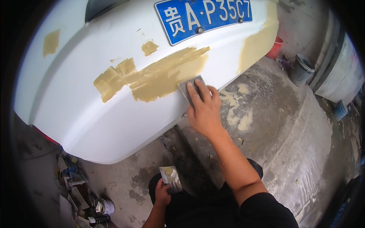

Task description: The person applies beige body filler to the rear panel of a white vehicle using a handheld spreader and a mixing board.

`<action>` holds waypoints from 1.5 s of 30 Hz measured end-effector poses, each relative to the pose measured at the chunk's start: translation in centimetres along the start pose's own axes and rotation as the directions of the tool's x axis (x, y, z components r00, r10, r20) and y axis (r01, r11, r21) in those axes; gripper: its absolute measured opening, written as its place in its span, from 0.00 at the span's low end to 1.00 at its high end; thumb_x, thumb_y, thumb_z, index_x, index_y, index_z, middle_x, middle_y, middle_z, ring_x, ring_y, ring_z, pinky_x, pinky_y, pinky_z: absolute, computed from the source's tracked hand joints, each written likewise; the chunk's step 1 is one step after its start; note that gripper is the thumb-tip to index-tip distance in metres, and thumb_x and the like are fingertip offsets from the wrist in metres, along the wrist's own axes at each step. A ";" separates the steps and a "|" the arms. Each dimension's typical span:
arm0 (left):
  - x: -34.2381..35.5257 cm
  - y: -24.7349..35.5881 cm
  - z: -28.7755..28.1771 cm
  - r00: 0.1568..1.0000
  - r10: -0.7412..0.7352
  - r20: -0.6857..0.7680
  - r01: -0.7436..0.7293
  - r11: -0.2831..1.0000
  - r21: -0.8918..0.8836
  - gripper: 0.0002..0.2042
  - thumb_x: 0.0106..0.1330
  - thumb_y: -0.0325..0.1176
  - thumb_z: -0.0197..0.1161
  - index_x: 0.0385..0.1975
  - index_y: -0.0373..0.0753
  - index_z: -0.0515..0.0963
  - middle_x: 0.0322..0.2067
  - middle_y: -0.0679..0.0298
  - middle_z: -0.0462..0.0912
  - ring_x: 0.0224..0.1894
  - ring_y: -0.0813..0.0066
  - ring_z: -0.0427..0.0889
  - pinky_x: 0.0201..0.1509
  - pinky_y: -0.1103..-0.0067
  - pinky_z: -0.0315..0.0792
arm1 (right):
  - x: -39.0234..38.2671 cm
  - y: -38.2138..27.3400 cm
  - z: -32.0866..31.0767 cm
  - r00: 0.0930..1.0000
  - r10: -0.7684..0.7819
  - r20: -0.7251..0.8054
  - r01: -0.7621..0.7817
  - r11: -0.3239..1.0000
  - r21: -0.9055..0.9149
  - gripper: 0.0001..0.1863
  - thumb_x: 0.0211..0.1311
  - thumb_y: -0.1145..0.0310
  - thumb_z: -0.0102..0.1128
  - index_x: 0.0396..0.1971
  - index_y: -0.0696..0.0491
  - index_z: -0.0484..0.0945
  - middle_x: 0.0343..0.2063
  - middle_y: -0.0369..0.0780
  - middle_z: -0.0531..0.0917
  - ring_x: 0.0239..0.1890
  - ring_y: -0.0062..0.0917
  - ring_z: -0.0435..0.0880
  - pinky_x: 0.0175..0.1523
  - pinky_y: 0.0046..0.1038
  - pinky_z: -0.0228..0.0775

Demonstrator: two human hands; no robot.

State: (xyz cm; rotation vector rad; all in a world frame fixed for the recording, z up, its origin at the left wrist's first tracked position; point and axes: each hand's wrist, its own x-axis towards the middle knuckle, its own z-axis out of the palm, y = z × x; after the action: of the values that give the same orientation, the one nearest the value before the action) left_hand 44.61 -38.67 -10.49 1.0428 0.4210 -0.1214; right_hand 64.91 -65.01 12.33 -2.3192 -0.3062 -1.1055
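Note:
My right hand point(205, 108) holds a flat grey putty spreader point(186, 90), fingers laid along its back. The spreader rests on or just over the white car bumper point(110, 125), at the lower right end of a wide tan patch of filler putty point(152, 81). That patch has streaked, uneven edges and looks wet in its middle. Low in front of me, my left hand point(162, 193) grips a small rectangular putty plate point(171, 178) by its lower left edge. A dab of tan putty sits on the plate's upper part.
Smaller putty patches point(150, 48) mark the bumper, below a blue licence plate point(205, 19). A grey bucket point(301, 70) and a red bucket point(274, 47) stand at the right. Clutter with a white tub point(106, 207) lies lower left. Dried putty point(243, 117) stains the concrete floor.

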 end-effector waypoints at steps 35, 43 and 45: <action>-0.9 -1.0 -1.5 0.999 0.012 -0.052 -0.011 1.000 0.028 0.23 0.56 0.16 0.46 0.53 0.35 0.70 0.50 0.56 0.78 0.52 0.61 0.78 0.60 0.64 0.71 | -1.2 -3.2 1.4 0.997 0.038 0.060 -0.045 0.992 0.118 0.34 0.49 0.71 0.60 0.62 0.48 0.68 0.61 0.44 0.65 0.56 0.50 0.62 0.53 0.50 0.60; -2.0 -0.6 0.5 0.997 -0.013 -0.079 0.010 0.999 -0.031 0.24 0.56 0.14 0.48 0.54 0.35 0.71 0.50 0.58 0.78 0.53 0.65 0.78 0.60 0.69 0.70 | -2.6 -5.8 5.5 1.000 -0.007 -0.024 0.010 0.989 0.146 0.35 0.47 0.71 0.62 0.61 0.50 0.69 0.60 0.49 0.66 0.53 0.53 0.65 0.53 0.51 0.62; -2.6 -0.4 1.0 0.997 -0.010 -0.071 0.008 0.999 -0.039 0.23 0.56 0.14 0.48 0.55 0.34 0.70 0.50 0.58 0.78 0.53 0.64 0.77 0.60 0.68 0.70 | -3.9 -5.5 5.8 0.999 -0.023 0.030 0.019 0.992 0.125 0.35 0.47 0.71 0.62 0.61 0.50 0.69 0.60 0.47 0.66 0.54 0.52 0.65 0.54 0.51 0.61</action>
State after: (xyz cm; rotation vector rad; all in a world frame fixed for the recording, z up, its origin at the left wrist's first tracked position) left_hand 42.36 -40.04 -9.34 1.0093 0.4911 -0.0840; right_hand 63.88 -57.09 8.35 -2.2296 -0.4008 -1.0312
